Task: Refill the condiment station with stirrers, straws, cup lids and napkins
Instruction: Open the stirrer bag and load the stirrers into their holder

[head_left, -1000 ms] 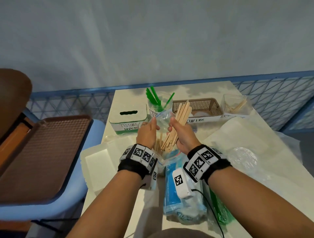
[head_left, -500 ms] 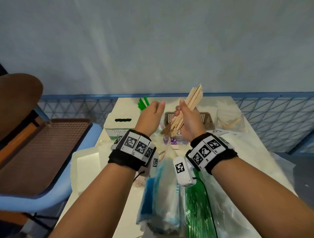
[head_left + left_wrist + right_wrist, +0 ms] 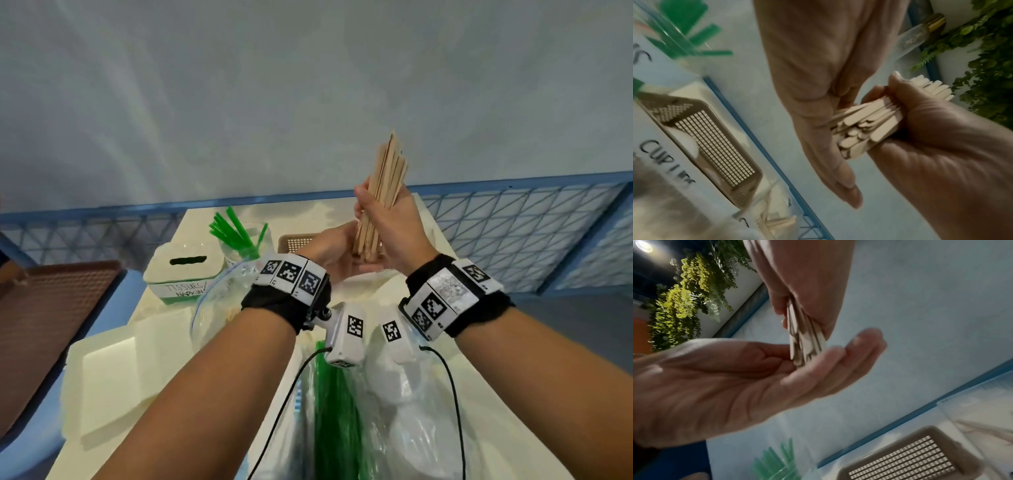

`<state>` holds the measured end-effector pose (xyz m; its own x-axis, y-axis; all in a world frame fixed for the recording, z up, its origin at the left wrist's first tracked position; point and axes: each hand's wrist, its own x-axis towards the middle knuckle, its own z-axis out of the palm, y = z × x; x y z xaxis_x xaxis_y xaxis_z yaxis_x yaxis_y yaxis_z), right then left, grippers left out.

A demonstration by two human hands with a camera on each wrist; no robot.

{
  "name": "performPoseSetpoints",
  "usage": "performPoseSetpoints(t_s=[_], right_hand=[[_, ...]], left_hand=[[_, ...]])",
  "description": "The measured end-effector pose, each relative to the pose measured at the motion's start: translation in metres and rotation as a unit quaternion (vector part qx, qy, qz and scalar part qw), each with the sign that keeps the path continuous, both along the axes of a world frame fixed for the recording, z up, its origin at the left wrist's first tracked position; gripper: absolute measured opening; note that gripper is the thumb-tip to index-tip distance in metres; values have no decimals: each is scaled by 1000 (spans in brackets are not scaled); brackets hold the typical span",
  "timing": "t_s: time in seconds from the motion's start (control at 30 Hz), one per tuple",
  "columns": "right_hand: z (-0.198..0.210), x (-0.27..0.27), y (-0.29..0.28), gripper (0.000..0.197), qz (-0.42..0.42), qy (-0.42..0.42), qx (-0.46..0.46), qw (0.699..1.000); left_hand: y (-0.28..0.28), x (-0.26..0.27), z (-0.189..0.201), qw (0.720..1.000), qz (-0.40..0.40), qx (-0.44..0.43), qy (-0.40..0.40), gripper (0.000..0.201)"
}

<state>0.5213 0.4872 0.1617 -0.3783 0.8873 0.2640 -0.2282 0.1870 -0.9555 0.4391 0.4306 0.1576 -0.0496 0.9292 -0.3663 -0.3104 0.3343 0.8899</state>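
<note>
Above the white table [image 3: 161, 318], my right hand [image 3: 388, 222] grips the bundle of flat wooden stirrers [image 3: 383, 192] upright on my open left palm [image 3: 337, 255] (loosening could spill them).

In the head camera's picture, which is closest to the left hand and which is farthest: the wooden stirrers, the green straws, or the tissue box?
1. Stirrers: nearest, their lower ends rest on the open left hand; the right hand grips them.
2. Straws: farther left, standing in a clear cup.
3. Tissue box: farthest, left of the straws.
</note>
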Motion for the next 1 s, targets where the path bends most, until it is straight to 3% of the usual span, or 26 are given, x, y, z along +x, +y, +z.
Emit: performPoseSetpoints(t_s=[0.2, 0.27, 0.37, 0.43, 0.53, 0.6, 0.73, 0.8, 1.0], right_hand=[[10, 35, 42, 11, -12, -29, 21, 999], [16, 44, 59, 12, -24, -42, 52, 997], [17, 51, 87, 18, -68, -60, 66, 994], [8, 51, 106, 21, -91, -79, 62, 991], [-20, 46, 131, 23, -112, -98, 34, 988], [-44, 41, 144, 28, -124, -107, 12, 986], [-89, 27, 158, 23, -119, -98, -50, 987], [-108, 22, 159, 30, -114, -121, -62, 984], [-137, 15, 163, 38, -74, -161, -97, 979]], left_hand=[[45, 24, 7, 1000, -9, -16, -26, 49], [63, 26, 8, 1000, 10, -6, 7, 51], [94, 24, 2, 988, 56, 38, 140, 35], [115, 20, -10, 953, 51, 66, 290, 25], [137, 14, -35, 854, -10, 59, 517, 29], [147, 12, -55, 800, -40, 40, 597, 32], [153, 10, -89, 771, -105, -4, 628, 32], [153, 8, -103, 762, -129, -11, 634, 30], [157, 7, -111, 731, -146, 14, 666, 19]])
